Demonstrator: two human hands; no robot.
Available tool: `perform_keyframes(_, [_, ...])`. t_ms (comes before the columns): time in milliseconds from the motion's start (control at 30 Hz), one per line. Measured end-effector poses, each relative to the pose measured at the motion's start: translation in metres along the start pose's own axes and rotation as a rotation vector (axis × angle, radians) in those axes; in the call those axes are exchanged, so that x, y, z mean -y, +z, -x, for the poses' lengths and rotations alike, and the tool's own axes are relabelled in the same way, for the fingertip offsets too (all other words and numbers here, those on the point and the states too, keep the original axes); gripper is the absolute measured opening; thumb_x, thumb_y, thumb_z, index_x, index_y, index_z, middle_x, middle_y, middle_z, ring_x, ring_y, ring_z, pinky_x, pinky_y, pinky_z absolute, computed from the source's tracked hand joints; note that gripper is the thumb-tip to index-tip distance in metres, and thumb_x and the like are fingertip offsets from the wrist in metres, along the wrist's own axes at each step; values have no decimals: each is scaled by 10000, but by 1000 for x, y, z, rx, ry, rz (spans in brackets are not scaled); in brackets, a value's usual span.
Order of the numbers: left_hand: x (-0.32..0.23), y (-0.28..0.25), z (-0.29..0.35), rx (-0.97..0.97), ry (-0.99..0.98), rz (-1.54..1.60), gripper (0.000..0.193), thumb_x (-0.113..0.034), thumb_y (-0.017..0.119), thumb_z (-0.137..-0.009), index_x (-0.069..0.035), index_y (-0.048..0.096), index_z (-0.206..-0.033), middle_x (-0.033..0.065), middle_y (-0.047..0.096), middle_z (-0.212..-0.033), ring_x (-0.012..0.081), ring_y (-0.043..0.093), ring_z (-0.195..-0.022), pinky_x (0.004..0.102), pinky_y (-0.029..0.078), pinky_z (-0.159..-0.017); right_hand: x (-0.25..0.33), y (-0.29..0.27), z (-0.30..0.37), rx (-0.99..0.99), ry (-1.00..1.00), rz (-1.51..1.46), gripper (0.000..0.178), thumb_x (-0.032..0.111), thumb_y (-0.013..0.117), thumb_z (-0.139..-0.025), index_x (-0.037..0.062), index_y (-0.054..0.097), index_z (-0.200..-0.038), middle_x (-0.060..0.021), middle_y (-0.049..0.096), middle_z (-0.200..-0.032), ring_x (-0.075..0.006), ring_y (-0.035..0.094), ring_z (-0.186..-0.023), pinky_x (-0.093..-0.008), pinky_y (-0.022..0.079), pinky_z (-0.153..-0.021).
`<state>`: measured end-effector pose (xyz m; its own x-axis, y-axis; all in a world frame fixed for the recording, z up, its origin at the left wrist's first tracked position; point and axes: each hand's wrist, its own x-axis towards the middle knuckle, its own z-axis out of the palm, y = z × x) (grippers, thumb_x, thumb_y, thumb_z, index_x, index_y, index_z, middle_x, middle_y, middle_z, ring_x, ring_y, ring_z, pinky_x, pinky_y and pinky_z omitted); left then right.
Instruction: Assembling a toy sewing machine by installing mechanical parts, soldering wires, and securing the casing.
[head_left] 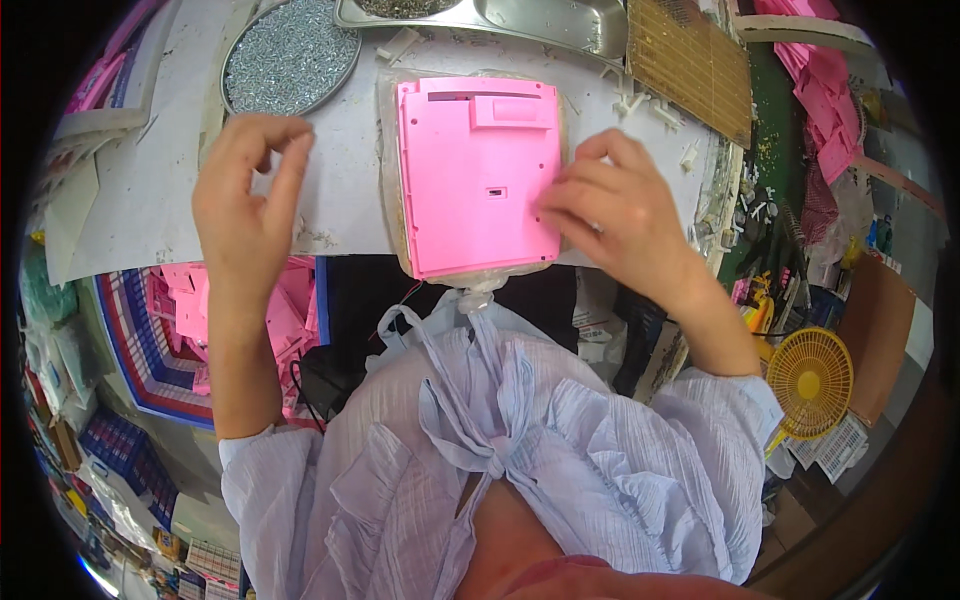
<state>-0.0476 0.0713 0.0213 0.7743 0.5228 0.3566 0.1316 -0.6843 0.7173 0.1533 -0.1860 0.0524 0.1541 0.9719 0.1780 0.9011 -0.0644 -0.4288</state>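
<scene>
A pink plastic casing (pixel 460 210), flat and roughly rectangular, lies on a clear-wrapped pad in front of me. It has a raised block near its far edge, a slot and a small rectangular opening. My right hand (pixel 620 205) is over the casing's right edge, fingers curled and thumb drawn in toward the index finger; I cannot make out anything between them. My left hand (pixel 245 190) is raised left of the casing, just below a round tray (pixel 228 98) of small silvery screws. Its thumb and index tips come together in a pinch, and whatever they hold is too small to see.
A metal tray (pixel 550 22) with compartments stands at the far edge, beside a brown board (pixel 690 70). Small white plastic parts (pixel 630 105) lie right of the casing. At lower left sits a basket (pixel 125 345) of pink parts; a yellow fan (pixel 810 385) is at right.
</scene>
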Motion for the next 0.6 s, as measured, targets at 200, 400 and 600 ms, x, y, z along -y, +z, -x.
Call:
perform_keyframes(200, [-25, 14, 25, 152, -1, 146, 139, 23, 775, -811, -8, 665, -889, 83, 657, -845, 186, 565, -700, 297, 447, -621, -1, 16, 24, -69, 53, -105, 238, 132, 833, -727, 133, 765, -955, -2, 680, -887, -261, 600, -915, -372, 505, -779])
perform_keyframes(400, [-46, 23, 37, 157, -35, 245, 157, 15, 792, -797, -17, 665, -884, 79, 645, -821, 186, 579, -677, 296, 449, -583, -26, -13, 15, -355, 16, -72, 279, 92, 827, -786, 48, 744, -1049, -71, 709, -984, -240, 611, -934, -347, 503, -801])
perform_keyframes(600, [-62, 39, 36, 273, 66, 261, 158, 0, 789, -796, -29, 669, -894, 87, 662, -833, 248, 639, -704, 338, 500, -602, -73, -83, -122, -1073, 261, -1135, 338, 236, 598, -1006, 36, 610, -1278, -83, 711, -1058, -240, 643, -1061, -429, 530, -867])
